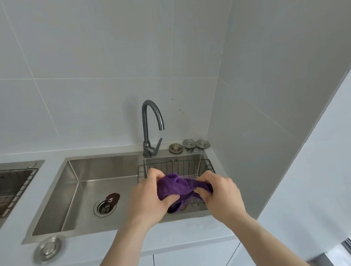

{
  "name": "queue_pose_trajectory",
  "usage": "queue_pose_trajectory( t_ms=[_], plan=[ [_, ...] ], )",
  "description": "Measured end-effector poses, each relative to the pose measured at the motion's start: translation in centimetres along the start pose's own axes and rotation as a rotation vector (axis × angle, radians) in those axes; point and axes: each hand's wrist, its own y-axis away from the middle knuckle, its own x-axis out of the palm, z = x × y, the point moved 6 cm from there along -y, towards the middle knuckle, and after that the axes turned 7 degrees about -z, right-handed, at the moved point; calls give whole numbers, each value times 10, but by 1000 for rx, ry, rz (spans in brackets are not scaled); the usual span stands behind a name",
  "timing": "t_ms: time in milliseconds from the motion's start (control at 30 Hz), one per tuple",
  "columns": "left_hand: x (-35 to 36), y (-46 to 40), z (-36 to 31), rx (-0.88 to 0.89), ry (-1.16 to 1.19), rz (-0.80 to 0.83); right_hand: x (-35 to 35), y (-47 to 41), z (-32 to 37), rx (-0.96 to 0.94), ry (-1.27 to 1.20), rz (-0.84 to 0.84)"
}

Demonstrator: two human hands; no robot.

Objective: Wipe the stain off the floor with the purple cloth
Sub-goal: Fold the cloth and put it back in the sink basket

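Hands (147,198) on purple cloth (178,187) above basket (205,164)

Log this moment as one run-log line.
stage: at sink, floor not yet wiped | left hand: grip on purple cloth | right hand: grip on same cloth | cloth over wire basket | faucet: no water visible

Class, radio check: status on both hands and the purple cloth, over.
Left hand and right hand both gripping purple cloth, bunched over the sink's wire basket. Floor stain not in view. Nothing obstructing.
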Motion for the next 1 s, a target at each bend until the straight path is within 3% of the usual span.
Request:
queue_pose_trajectory(
  t_ms=[433, 700, 800, 900, 1000],
  plan=[
    [118, -178, 92, -201, -211, 114, 145, -179, -105, 32, -48, 265],
    [194, -223, 141, -221, -351, 246, 225, -213, -167, 102, 96, 394],
    [221, -215, 164, -257, -414, 439, 245, -200, -186, 87, 227, 489],
    [237, -200, 184, -261, -480, 664, 262, -177, -202, 84, 330, 724],
    [240, -187, 194, -273, -505, 779, 263, -163, -213, 120, 323, 852]
  ],
)
